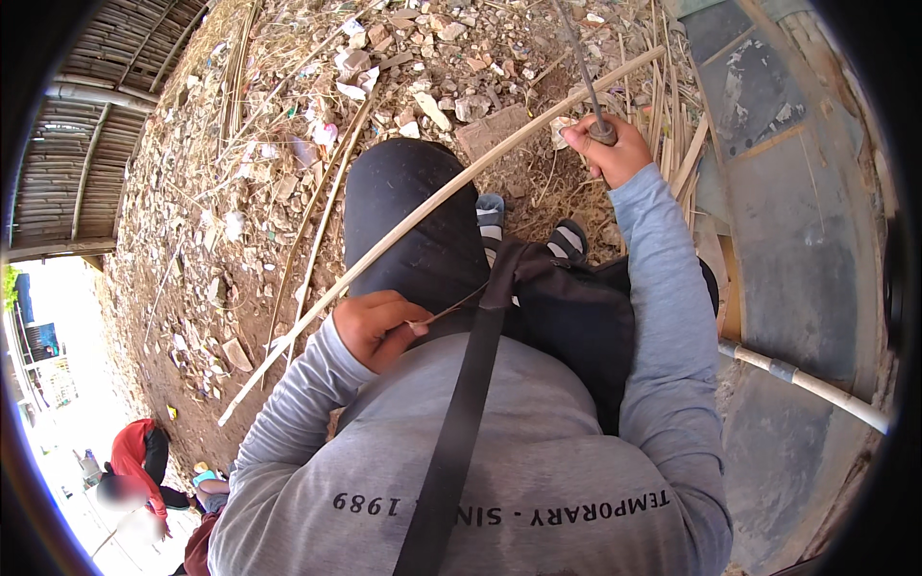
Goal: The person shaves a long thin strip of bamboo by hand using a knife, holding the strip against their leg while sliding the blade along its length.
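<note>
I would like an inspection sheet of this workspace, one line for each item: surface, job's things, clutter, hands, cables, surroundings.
Surface: brown ground, uneven.
Job's things: long pale strip slanting across the dark-clothed knee; slim tool; thin sliver.
Clutter: stones, scraps and loose strips scattered ahead.
Hands: left hand pinches the sliver; right hand grips the tool's handle.
Cables: nothing seen.
Surroundings: slatted wall upper left, grey panels right, red-sleeved person lower left.
</note>
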Demonstrator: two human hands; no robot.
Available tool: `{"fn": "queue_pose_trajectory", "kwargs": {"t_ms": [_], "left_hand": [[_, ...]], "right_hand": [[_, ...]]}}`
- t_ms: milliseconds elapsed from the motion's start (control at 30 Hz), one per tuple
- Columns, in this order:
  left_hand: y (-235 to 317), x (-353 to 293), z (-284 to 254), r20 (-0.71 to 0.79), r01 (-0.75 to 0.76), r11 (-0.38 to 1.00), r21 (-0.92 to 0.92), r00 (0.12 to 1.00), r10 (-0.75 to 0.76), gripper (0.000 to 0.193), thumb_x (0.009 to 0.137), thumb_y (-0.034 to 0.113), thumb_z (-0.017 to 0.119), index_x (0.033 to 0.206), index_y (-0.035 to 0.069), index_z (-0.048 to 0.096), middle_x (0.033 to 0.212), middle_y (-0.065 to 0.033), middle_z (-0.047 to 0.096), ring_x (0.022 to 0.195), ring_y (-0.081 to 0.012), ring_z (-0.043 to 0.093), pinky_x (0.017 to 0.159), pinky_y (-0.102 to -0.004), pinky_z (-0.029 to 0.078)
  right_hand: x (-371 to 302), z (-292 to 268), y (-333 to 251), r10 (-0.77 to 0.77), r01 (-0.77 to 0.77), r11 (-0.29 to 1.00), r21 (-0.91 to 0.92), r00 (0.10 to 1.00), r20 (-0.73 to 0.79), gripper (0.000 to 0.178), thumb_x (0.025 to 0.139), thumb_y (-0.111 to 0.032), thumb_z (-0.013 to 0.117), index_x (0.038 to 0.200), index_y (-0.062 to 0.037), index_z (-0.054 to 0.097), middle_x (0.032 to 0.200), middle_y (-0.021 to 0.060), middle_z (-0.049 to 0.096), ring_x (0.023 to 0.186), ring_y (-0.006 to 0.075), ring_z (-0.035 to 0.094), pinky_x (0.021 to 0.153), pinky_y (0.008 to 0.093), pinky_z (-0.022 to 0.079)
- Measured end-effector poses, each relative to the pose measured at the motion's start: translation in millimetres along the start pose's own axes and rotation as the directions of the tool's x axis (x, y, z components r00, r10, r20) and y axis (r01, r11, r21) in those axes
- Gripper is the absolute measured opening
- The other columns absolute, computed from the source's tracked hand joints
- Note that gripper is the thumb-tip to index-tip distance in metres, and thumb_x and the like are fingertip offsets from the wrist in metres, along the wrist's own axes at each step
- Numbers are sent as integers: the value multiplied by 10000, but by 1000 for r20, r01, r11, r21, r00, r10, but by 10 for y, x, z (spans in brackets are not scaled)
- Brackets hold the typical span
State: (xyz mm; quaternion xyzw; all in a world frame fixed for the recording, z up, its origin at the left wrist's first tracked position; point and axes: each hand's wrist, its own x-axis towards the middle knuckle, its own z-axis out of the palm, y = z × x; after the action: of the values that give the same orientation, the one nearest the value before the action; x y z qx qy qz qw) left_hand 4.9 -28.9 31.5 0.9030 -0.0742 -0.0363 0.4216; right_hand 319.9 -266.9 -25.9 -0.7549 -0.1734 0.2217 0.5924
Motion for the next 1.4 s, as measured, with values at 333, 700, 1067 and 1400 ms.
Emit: {"fn": "queue_pose_trajectory", "kwargs": {"t_ms": [333, 700, 1067, 1400], "left_hand": [[151, 157, -16, 2, -81, 982, -169, 997, 82, 166, 804, 61, 694, 963, 17, 679, 780, -107, 651, 644, -220, 630, 591, -314, 497], [132, -184, -659, -566, -161, 847, -506, 803, -186, 161, 926, 157, 584, 1027, 35, 611, 730, -65, 597, 570, -119, 564, 516, -240, 472], [-832, -625, -1002, -732, 343, 906, -249, 546, -408, 710, 904, 358, 600, 1423, 15, 257, 1292, -190, 508, 998, -278, 612, 808, -390, 529], [-527, -532, -430, -542, 404, 844, 354, 824, -167, 500, 796, 196, 712, 1205, 4, 499, 1143, -196, 577, 1033, -350, 576, 881, -417, 470]], "right_hand": [[19, 82, 12, -8, 9, 998, -64, 1000, 11, 312, 758, -334, 776, 839, -73, 628, 611, -16, 528, 462, 81, 475, 443, 254, 391], [10, 29, -13, 9, -10, 999, -48, 1000, -11, 317, 756, -333, 776, 836, -69, 620, 633, -17, 529, 488, 79, 477, 449, 252, 402], [24, 18, 5, 10, -11, 999, -39, 1000, -7, 238, 806, -247, 747, 880, -69, 608, 704, 8, 604, 508, 64, 490, 419, 225, 386], [44, 28, 41, -31, 29, 996, -84, 999, -19, 230, 809, -253, 744, 871, -79, 607, 718, 2, 608, 516, 63, 494, 425, 223, 388]]}}
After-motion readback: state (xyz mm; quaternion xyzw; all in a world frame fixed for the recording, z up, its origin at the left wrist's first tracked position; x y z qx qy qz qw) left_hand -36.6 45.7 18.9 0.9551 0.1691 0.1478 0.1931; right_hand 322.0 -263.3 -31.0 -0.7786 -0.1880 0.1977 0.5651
